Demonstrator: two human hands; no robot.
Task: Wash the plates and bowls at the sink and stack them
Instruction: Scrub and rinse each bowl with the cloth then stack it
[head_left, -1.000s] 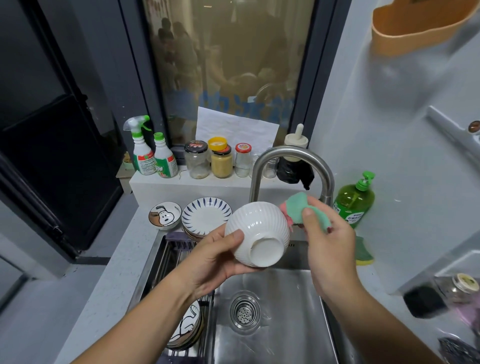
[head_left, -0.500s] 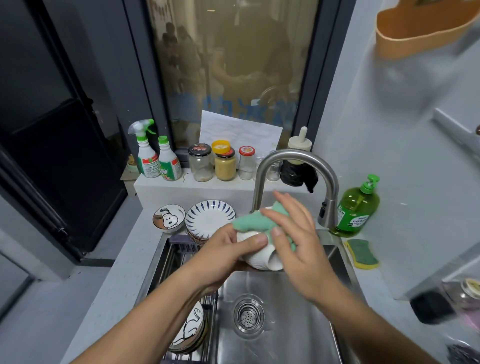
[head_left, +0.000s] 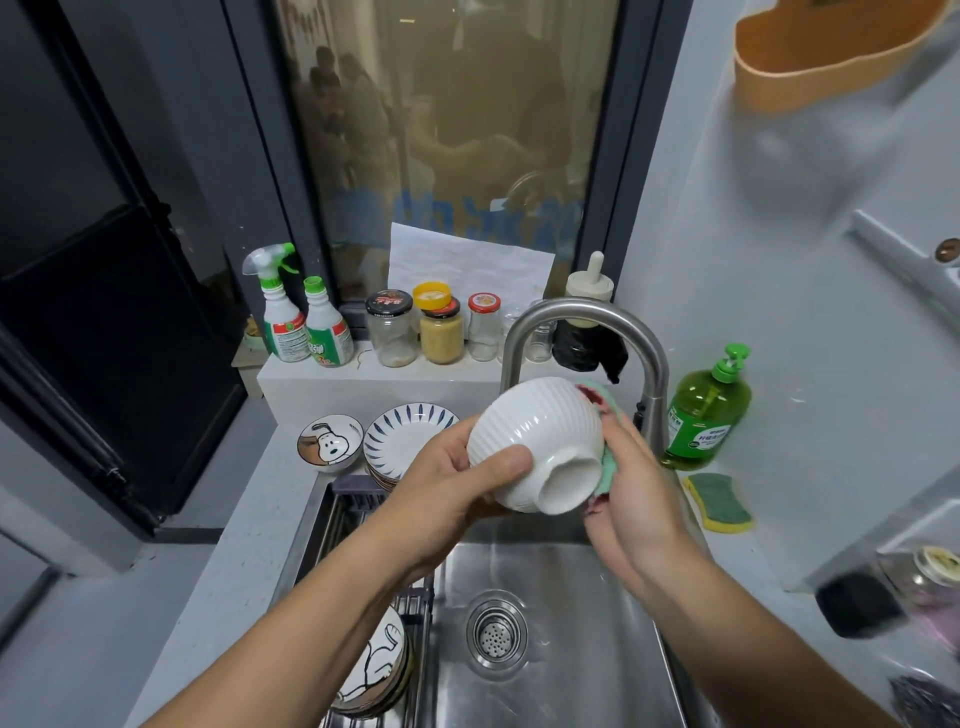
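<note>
Scrubbing was in hand: the left hand (head_left: 447, 488) curled its grip round the ribbed white bowl (head_left: 540, 441) above the sink (head_left: 597, 675), while the right hand (head_left: 639, 499) held a green cloth (head_left: 609, 470) in its grip against the bowl's side. The next move likely called for rinsing under the faucet (head_left: 587, 313).

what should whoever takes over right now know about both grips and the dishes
Left grip: holds the white ribbed bowl over the sink, base toward the camera.
Right grip: holds a green cloth against the bowl's side.
Elsewhere: dog-print bowl and blue-patterned plates on the counter behind the sink; more dishes on the rack at the sink's left.
Done: cannot tell which are washed.
Left: finish scrubbing this bowl, rinse, stack.
</note>
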